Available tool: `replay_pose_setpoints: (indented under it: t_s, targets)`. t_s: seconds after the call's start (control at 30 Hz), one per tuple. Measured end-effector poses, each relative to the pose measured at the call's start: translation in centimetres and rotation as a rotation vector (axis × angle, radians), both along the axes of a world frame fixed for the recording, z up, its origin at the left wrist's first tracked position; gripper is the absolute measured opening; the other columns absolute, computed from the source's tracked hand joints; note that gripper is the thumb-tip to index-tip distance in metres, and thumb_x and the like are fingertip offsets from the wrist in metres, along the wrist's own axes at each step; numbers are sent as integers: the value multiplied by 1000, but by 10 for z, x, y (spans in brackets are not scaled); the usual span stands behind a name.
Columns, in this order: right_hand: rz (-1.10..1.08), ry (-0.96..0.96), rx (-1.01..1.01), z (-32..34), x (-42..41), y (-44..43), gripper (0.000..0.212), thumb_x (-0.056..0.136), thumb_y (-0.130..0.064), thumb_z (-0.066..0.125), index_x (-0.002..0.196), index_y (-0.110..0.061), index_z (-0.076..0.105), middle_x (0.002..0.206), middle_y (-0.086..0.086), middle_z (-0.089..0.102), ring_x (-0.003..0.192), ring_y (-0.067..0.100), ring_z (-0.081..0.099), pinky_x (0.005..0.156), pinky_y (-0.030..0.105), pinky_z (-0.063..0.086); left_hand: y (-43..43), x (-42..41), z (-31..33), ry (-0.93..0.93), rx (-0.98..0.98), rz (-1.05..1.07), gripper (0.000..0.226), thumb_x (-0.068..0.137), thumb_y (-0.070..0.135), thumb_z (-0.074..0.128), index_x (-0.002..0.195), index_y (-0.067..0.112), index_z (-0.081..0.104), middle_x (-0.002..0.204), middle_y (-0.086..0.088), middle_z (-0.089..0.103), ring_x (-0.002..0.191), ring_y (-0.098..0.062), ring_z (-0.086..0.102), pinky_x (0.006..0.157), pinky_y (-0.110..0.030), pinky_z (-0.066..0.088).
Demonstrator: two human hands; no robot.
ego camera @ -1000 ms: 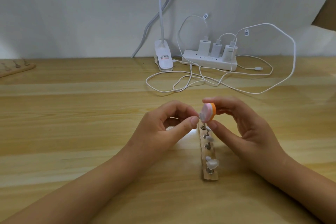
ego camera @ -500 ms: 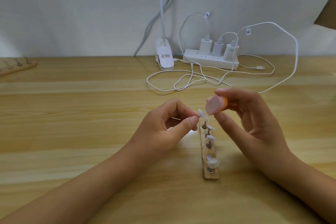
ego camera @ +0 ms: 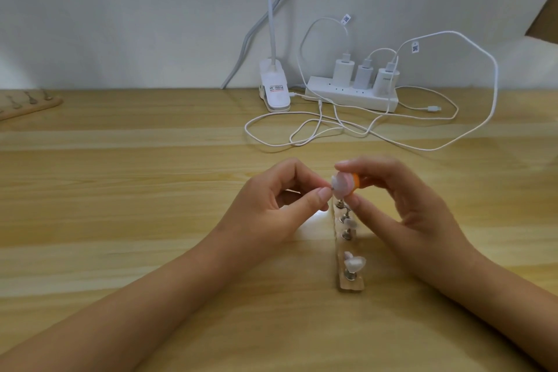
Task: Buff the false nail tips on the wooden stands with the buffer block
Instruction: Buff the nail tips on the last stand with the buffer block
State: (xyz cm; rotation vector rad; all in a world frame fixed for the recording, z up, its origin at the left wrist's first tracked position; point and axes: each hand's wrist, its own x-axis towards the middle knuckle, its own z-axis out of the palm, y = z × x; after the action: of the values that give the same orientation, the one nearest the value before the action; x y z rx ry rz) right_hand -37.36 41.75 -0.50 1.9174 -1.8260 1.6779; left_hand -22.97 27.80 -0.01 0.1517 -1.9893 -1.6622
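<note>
Head view: wooden stand (ego camera: 351, 284) is running away between the hands; left hand (ego camera: 271, 205) is pinching its farthest nail tip (ego camera: 425, 180), right hand (ego camera: 407, 208) is gripping the buffer block (ego camera: 437, 188) against it.

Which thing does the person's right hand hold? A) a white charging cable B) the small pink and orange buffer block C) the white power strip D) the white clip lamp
B: the right hand pinches the small pink and orange buffer block against the far false nail tip, which the left hand steadies above the wooden stand.
</note>
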Motion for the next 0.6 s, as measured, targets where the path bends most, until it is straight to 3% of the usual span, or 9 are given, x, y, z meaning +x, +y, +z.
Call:
replay_pose_setpoints:
  t_s: [0.13, 0.33, 0.6]
  targets:
    - [-13, -7, -34, 0, 2, -1, 37, 93, -19, 62, 126, -34, 56, 112, -14, 65, 106, 19, 64, 96, 32, 50, 0, -1, 1, 5, -6, -8, 2, 83, 21, 66, 85, 20, 65, 76, 8, 69, 76, -6, 66, 73, -17, 49]
    - [-8, 6, -40, 2, 2, 0, 34, 94, -17, 63, 126, -25, 57, 109, 1, 66, 103, 27, 64, 94, 40, 50, 0, -1, 1, 11, -11, -18, 2, 87, 15, 66, 89, 16, 66, 78, 10, 67, 75, -4, 65, 73, -14, 48]
    - [18, -26, -2, 1, 2, -1, 35, 94, -18, 62, 127, -28, 57, 113, -8, 65, 107, 22, 64, 96, 34, 49, 0, -1, 1, 18, -19, -4, 4, 87, 18, 66, 90, 16, 66, 77, 10, 67, 75, -2, 64, 73, -14, 48]
